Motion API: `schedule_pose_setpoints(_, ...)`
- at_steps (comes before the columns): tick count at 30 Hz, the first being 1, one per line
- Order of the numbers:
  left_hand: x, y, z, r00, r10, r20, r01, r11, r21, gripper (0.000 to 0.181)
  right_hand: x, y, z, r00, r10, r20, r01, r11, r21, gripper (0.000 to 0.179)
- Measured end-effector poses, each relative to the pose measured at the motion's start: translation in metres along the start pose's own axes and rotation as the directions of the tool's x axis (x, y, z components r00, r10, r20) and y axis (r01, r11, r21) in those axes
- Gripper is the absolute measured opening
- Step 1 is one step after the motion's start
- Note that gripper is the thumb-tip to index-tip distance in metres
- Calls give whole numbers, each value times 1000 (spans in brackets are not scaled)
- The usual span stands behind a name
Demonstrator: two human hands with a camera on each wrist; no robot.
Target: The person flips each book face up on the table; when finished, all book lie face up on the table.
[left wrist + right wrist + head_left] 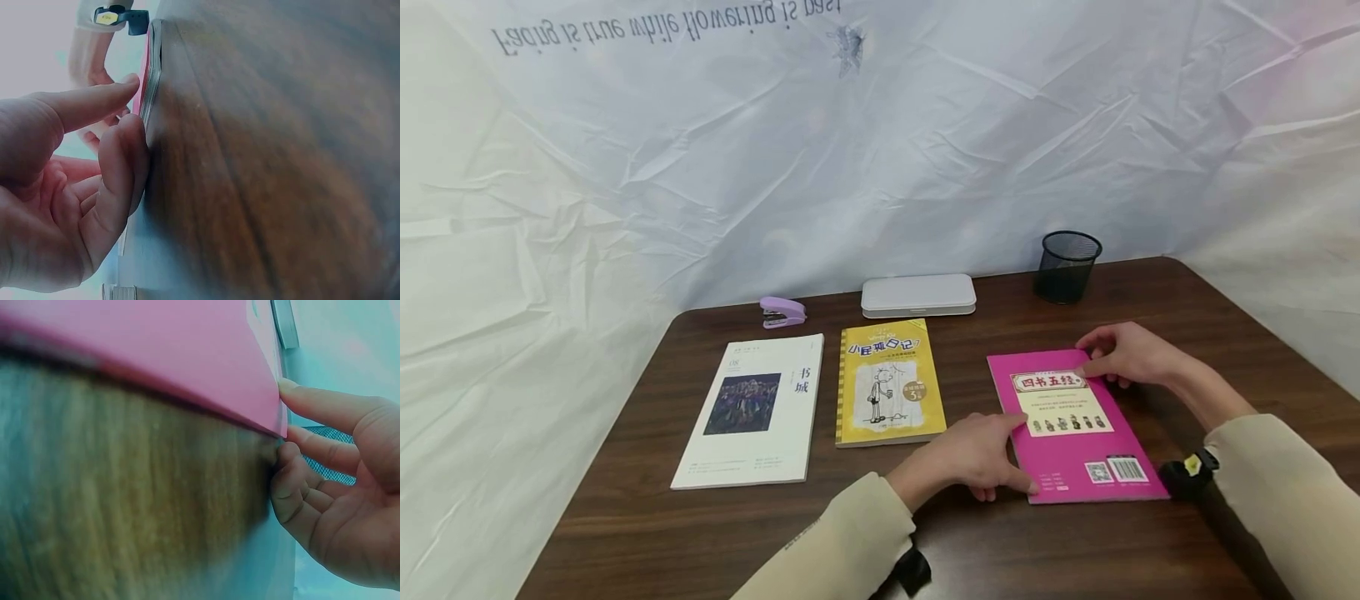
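Note:
A pink book (1075, 433) with a cream label and a barcode lies flat on the table at the right. My left hand (973, 454) holds its left edge. The left thumb (106, 100) lies on the cover near the lower left corner, and the other fingers are bent beside the page edges. At the upper right corner my right hand (1131, 354) grips the same book, with the thumb (312, 400) on the cover and bent fingers at the edge. How far any fingers reach beneath the book is hidden.
A yellow book (887, 383) lies mid-table, with a white book (760, 408) left of it. Along the back stand a purple stapler (782, 312), a white pencil case (917, 296) and a black mesh pen holder (1066, 271). White sheeting (887, 167) hangs behind the brown table (625, 533).

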State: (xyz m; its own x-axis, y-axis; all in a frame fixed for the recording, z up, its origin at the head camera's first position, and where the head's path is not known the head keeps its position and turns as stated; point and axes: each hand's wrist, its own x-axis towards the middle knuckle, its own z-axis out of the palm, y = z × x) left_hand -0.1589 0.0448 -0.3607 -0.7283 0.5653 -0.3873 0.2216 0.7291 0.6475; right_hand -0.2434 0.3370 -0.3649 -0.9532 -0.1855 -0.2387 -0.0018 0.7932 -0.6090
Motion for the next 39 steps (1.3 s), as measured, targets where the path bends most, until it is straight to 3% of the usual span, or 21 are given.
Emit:
schedule_pose_setpoints(24, -4, 2, 3, 999, -45, -22, 47, 992, 116, 98, -7, -1, 0, 1000, 30, -2, -30, 1000, 8, 62)
schedule_pose_setpoints(39, -3, -3, 1, 999, -41, -8, 41, 998, 53, 99, -12, 9, -3, 999, 23, 34, -28, 989, 148, 58)
